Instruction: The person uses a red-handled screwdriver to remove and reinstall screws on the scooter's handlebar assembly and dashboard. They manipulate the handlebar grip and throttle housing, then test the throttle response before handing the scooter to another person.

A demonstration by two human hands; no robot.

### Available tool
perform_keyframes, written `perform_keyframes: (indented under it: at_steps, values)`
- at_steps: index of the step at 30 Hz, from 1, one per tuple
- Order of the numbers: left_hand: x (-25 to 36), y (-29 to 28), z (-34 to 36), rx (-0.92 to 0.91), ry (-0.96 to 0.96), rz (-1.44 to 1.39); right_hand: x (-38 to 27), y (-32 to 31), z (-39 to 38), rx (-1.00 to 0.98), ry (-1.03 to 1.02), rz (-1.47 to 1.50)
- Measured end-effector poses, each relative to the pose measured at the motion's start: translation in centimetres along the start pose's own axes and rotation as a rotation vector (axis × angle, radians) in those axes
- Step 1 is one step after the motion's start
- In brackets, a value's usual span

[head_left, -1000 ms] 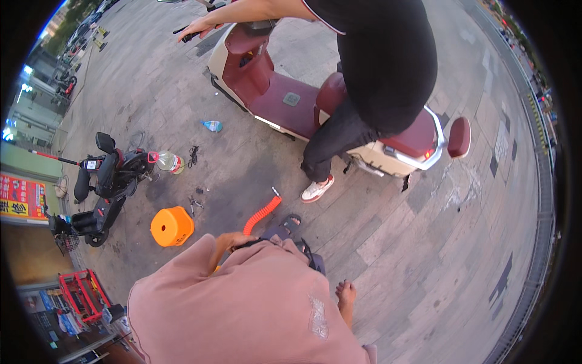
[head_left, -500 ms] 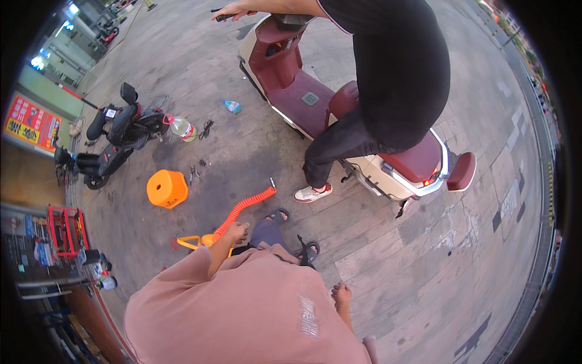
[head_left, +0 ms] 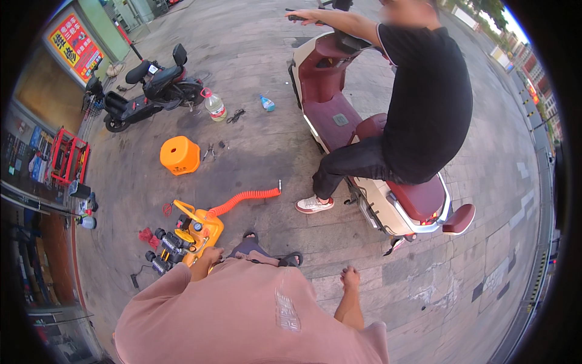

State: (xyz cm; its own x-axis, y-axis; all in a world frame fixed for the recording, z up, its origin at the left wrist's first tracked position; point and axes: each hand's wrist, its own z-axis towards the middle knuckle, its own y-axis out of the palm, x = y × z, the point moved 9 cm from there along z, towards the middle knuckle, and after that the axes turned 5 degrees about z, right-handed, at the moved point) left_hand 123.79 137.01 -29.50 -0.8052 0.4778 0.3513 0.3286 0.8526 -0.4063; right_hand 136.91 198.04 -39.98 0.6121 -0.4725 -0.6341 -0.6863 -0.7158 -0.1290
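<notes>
My left hand (head_left: 210, 255) hangs low at my left side, fingers loosely curled, with nothing seen in it. In view it overlaps the edge of a yellow air compressor (head_left: 208, 225); I cannot tell whether they touch. From the compressor an orange coiled air hose (head_left: 242, 195) runs along the ground to a metal end near a seated person's shoe. Out to my right, my right hand (head_left: 350, 277) hangs with curled fingers and holds nothing visible. Ahead, that person in black sits astride a cream and dark-red scooter (head_left: 318, 115), one arm on the handlebar and one foot down.
An orange stool (head_left: 180, 156) stands ahead left, small tools (head_left: 210, 151) beside it. Beyond are a large clear bottle (head_left: 214, 106), a blue bottle (head_left: 267, 104) and a parked black electric bike (head_left: 145, 94). A red rack (head_left: 68, 156) stands by the shopfront at left.
My view has tilted up and shifted, bringing more of the compressor into sight. My left hand has drawn back from beside the hose. The person stays seated on the scooter.
</notes>
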Motion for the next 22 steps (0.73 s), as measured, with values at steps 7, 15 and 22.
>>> perform_keyframes:
  at_steps: [7,15,22]
  values:
    - [-3.2,-0.6,1.6,-0.076,-0.070,-0.288,1.6,12.0,-2.7,-0.179,-0.018,-0.275]
    - [-0.7,-3.5,4.1,-0.126,0.046,-0.532,0.1,16.6,-5.6,-0.285,-0.165,-0.538]
    - [-2.6,-4.7,8.3,-0.231,0.009,-0.050,-31.6,19.0,-24.6,0.024,-1.172,-0.622]
